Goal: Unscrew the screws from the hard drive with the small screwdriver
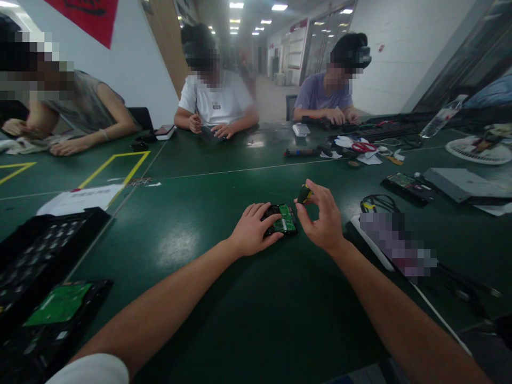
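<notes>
A hard drive (285,220) with a green circuit board facing up lies on the dark green table (208,202) in front of me. My left hand (254,229) rests on its left side, fingers curled over it and holding it down. My right hand (322,216) hovers just right of the drive, fingers pinched around a small screwdriver with a black and yellow handle (304,194), held upright above the drive's right edge.
Black trays (44,250) stand at the near left, one holding a drive with a green board (60,305). Another drive (408,186), cables, red scissors (363,147) and a fan guard (478,150) lie right. Three people sit across the table.
</notes>
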A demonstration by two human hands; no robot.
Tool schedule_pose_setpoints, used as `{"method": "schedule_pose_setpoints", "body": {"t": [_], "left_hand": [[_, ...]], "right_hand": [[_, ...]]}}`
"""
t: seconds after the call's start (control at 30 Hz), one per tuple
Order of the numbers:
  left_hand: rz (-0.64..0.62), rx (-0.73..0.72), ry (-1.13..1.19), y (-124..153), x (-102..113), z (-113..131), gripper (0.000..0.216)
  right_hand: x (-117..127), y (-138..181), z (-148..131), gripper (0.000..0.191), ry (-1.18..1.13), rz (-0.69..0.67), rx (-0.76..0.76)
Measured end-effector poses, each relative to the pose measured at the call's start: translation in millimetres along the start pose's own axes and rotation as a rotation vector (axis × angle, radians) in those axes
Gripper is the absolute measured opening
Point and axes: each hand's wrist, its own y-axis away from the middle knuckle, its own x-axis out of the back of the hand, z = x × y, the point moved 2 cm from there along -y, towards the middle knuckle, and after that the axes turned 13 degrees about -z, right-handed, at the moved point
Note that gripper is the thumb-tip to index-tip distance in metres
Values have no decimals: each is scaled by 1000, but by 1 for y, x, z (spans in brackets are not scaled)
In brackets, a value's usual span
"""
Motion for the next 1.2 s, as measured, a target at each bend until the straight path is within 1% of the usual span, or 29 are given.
{"method": "schedule_pose_setpoints", "body": {"t": [0.2, 0.43, 0.63, 0.77, 0.97, 1.1, 1.2], "left_hand": [[0, -2, 3, 1, 4, 2, 56], [3, -5, -2, -1, 2, 1, 56], [8, -7, -6, 0, 1, 0, 57], [14, -10, -3, 0, 0, 0, 57], [1, -11, -14, 0, 0, -1, 58], [6, -8, -5, 0, 0, -1, 58], [1, -10, -6, 0, -1, -1, 58]], "right_hand": [[2, 0, 1, 71, 73, 59, -31], [2, -1, -2, 66, 18, 22, -1], [0, 2, 4, 68, 18, 90, -14], [0, 1, 3, 66, 15, 63, -2], [1, 0, 0, 64, 32, 101, -12], [2, 0, 0, 62, 75, 91, -3], [1, 1, 2, 62, 35, 93, -13]]}}
